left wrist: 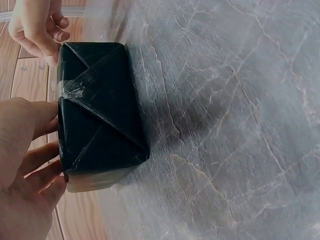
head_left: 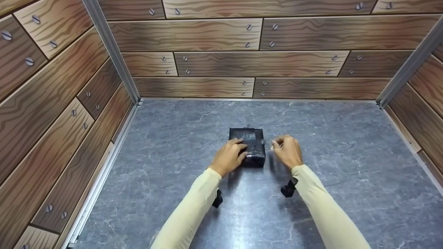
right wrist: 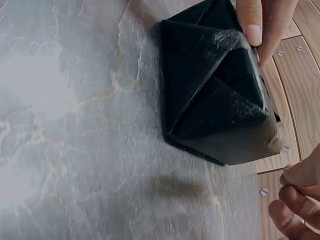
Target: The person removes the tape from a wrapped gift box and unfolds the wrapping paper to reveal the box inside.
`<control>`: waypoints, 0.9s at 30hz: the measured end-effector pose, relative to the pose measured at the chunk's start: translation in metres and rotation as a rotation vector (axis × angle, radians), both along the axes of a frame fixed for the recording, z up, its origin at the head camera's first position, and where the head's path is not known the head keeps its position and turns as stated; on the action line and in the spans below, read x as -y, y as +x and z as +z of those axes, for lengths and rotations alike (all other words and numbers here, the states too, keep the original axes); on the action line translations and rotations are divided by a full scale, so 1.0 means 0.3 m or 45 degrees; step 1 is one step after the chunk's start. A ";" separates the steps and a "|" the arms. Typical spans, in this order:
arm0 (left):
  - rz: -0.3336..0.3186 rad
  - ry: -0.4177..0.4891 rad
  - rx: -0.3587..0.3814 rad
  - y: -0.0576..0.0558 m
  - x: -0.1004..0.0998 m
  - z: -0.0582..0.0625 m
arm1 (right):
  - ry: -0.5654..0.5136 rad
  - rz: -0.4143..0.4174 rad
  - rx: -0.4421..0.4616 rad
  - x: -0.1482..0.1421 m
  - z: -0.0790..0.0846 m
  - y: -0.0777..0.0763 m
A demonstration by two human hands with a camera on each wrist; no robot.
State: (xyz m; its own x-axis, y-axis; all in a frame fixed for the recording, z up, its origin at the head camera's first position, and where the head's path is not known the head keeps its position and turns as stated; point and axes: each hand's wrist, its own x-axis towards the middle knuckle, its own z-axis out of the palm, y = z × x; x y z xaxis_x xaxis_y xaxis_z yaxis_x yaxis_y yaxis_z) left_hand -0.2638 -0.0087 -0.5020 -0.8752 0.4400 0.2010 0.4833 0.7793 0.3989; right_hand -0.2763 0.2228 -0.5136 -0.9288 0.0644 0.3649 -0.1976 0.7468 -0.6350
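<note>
A grey desk [head_left: 180, 138] with a marble pattern of pale veins spreads out, a bright patch of light [head_left: 238, 214] shining on its near part. Behind it stands a back wall [head_left: 221, 64] of brown wood-look planks with screw heads [head_left: 275, 26] near their ends, flanked by a left wall [head_left: 52, 114] and a right wall [head_left: 427, 100] in like planks. A grey left post [head_left: 112, 48] and right post [head_left: 412, 65] rise at the far corners, and a pale strip [head_left: 104, 173] edges the desk's left side.
</note>
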 end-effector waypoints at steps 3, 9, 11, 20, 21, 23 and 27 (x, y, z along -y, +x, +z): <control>0.009 -0.003 0.011 -0.001 0.001 -0.002 | -0.001 -0.020 0.025 -0.009 0.003 0.003; 0.003 -0.015 -0.018 0.000 0.003 -0.011 | -0.018 0.012 0.046 -0.018 0.018 0.008; -0.001 -0.015 -0.035 0.000 0.002 -0.012 | -0.028 0.036 0.051 -0.019 0.023 0.010; 0.001 -0.047 -0.100 0.008 -0.005 -0.014 | -0.039 0.220 0.191 -0.019 0.037 0.030; 0.001 -0.053 -0.106 0.009 -0.006 -0.015 | -0.040 0.252 0.214 -0.020 0.036 0.032; 0.003 -0.057 -0.105 0.007 -0.006 -0.016 | -0.044 0.310 0.251 -0.016 0.032 0.033; 0.013 -0.071 -0.097 0.009 -0.008 -0.019 | -0.026 0.364 0.262 -0.005 0.022 0.035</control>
